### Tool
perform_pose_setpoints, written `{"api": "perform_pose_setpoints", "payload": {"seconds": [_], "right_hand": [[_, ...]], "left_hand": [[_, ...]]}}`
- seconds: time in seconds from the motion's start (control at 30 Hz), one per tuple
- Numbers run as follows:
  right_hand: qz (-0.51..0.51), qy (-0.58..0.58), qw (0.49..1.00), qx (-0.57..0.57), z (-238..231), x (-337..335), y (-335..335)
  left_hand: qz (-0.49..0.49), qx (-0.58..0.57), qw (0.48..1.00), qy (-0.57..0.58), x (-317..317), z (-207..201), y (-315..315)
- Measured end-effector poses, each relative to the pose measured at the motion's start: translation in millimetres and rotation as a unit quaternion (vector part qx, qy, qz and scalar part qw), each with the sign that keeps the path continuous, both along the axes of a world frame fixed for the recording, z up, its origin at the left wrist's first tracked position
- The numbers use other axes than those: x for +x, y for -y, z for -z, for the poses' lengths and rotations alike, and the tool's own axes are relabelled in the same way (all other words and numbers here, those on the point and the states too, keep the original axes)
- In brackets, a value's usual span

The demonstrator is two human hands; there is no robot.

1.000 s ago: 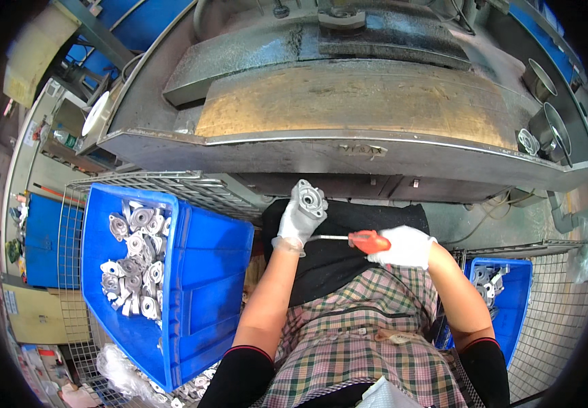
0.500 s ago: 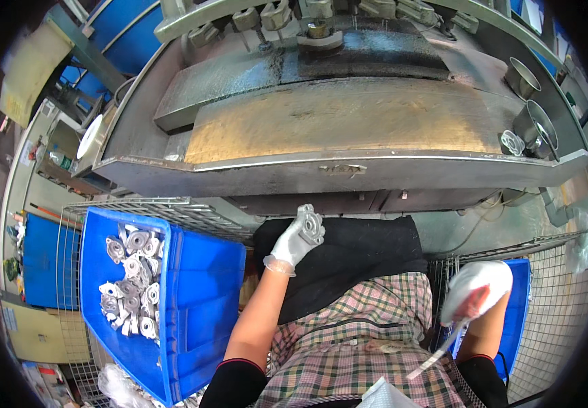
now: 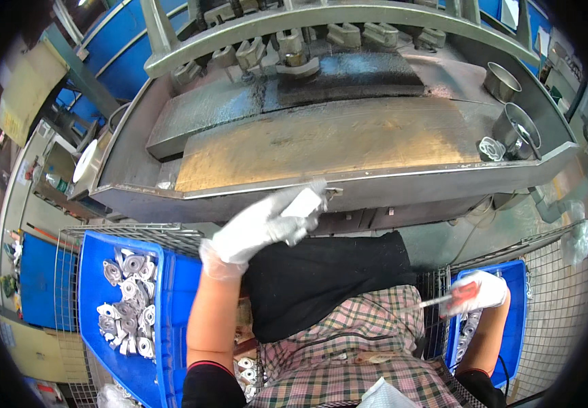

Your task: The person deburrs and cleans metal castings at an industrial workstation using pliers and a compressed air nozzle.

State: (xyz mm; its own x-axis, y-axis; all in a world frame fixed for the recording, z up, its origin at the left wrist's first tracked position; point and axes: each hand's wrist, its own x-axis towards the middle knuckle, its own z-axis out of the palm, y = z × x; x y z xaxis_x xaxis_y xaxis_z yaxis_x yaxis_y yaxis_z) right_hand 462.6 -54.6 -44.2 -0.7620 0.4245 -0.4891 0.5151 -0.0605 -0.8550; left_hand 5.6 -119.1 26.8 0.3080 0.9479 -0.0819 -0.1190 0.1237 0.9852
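My left hand (image 3: pixel 263 224), in a white glove, is raised in front of the machine tray's front edge. Its fingers are closed round a grey cast metal part, mostly hidden behind them. At the lower right, my right hand (image 3: pixel 488 292), also gloved, grips a red-handled tool (image 3: pixel 465 295) with a narrow straight shaft pointing left toward my apron. Which kind of tool it is I cannot make out. Left of my lap, a blue bin (image 3: pixel 188 299) holds several cast metal parts (image 3: pixel 130 292) like flanged housings.
Ahead stands a metal work tray (image 3: pixel 348 180) with a worn flat plate (image 3: pixel 321 139). Two metal cups (image 3: pixel 502 83) and a loose casting (image 3: pixel 491 149) sit at its right. Another blue bin (image 3: pixel 515 306) with parts stands behind my right hand. Wire mesh (image 3: pixel 559 299) flanks both sides.
My left hand has risen and turned, so the casting that faced me is now largely covered. My right hand has swung down, and its tool now points left. The view has shifted slightly.
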Motion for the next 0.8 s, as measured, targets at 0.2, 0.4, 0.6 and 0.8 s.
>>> {"api": "perform_pose_setpoints", "payload": {"seconds": [0.2,0.4,0.6,0.8], "right_hand": [[0.380,-0.114,0.911,0.114,-4.0,-5.4,2.8],[0.561,-0.103,0.759,0.315,-28.3,53.9,-30.9],[0.673,-0.078,0.596,0.431,18.1,190.8,-95.8],[0.663,0.075,0.541,0.512,81.5,275.7,-118.2]], "left_hand": [[-0.146,0.255,0.893,-0.342,12.9,-63.7,-50.0],[-0.146,0.195,0.740,-0.627,-9.3,8.5,-110.9],[-0.168,0.244,0.723,-0.625,-4.3,-17.9,-113.9],[-0.279,0.375,0.695,-0.546,9.2,-32.6,-118.1]]}}
